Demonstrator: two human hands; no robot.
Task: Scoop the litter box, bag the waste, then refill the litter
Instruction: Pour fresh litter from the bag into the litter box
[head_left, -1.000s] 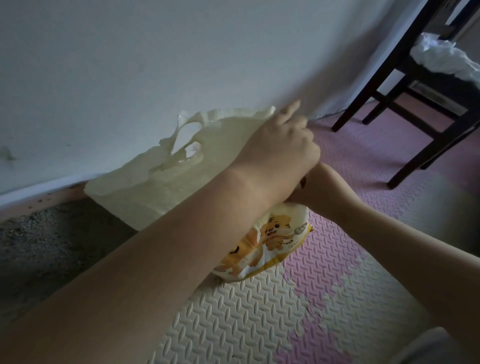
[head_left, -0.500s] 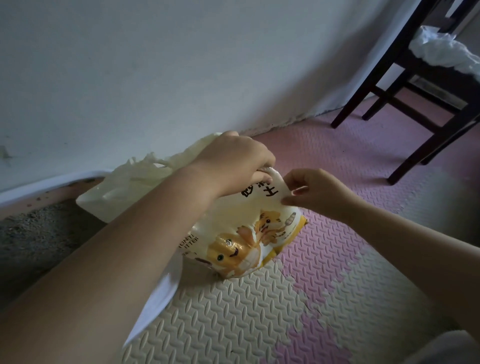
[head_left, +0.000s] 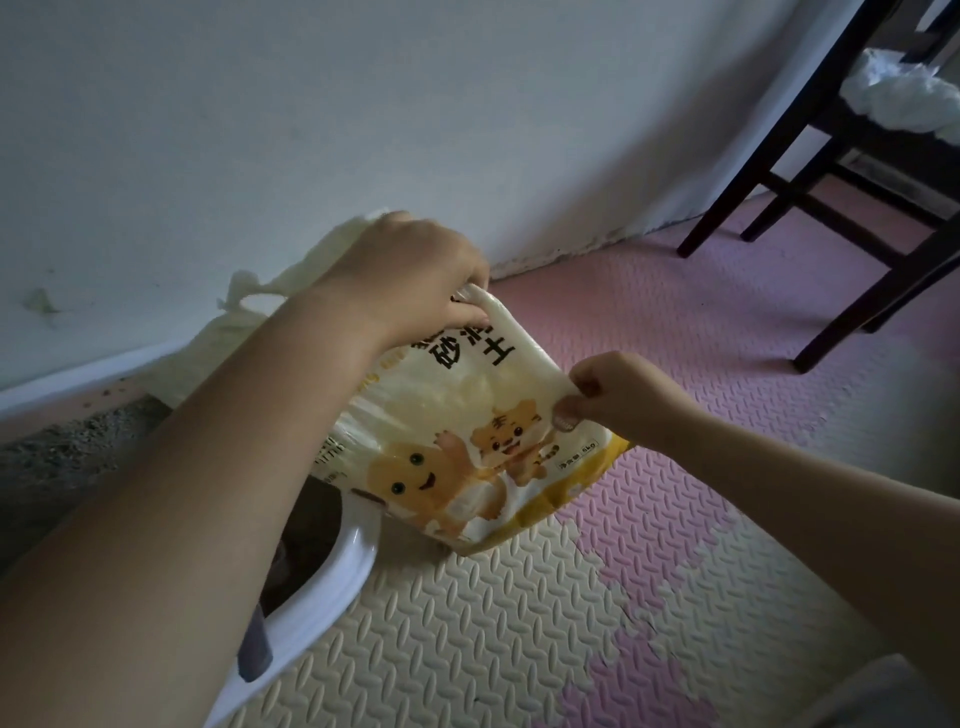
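Note:
A cream and yellow litter bag (head_left: 467, 457) printed with cartoon animals stands tilted on the foam floor, partly over the litter box corner. My left hand (head_left: 415, 270) grips the bag's top edge at its far corner. My right hand (head_left: 613, 395) pinches the same edge at the near right corner. The white litter box rim (head_left: 332, 577) runs under my left forearm, with grey litter (head_left: 67, 457) showing to the left. A pale plastic bag (head_left: 270, 301) lies slumped against the wall behind the litter bag.
Cream and pink foam mat tiles (head_left: 519, 623) cover the floor. The white wall (head_left: 363, 130) stands close behind. A dark wooden chair (head_left: 857, 171) with white cloth on its seat stands at the far right.
The pale plastic bag was let go and dropped against the wall. Both hands moved onto the litter bag's top edge, and the bag now stands higher and nearer, facing me.

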